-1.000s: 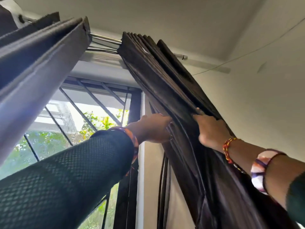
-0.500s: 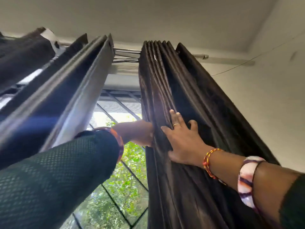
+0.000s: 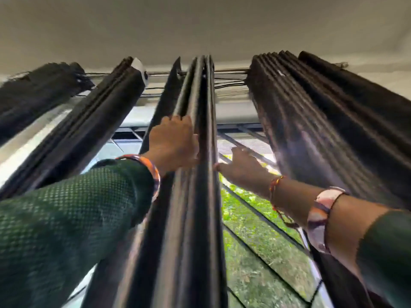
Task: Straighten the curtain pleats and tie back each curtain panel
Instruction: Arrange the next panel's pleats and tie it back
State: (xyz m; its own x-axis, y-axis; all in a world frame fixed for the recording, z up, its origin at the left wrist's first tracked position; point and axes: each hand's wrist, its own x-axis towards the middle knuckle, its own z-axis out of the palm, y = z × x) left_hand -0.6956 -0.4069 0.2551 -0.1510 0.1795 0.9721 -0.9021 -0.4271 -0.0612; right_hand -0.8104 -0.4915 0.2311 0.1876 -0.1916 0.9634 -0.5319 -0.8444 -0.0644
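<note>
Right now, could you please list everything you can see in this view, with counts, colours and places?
curtain panels: four bunches, dark brown, hanging along the rod
curtain rod: one, silver, at the top under the ceiling
window grille: one, black bars, behind the curtains
foliage: green, outside
ceiling: off-white, above
bangles: two, orange-patterned and pink-patterned, one on each wrist
left hand: grips the middle panel's pleats
right hand: at that panel's right edge; blurred

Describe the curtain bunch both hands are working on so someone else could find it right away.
Follow the curtain rod under the ceiling. Several dark bunches hang from it; take the narrow middle curtain bunch. Unlike its neighbours, it has the left hand on one side and the right hand at its other edge.
</note>
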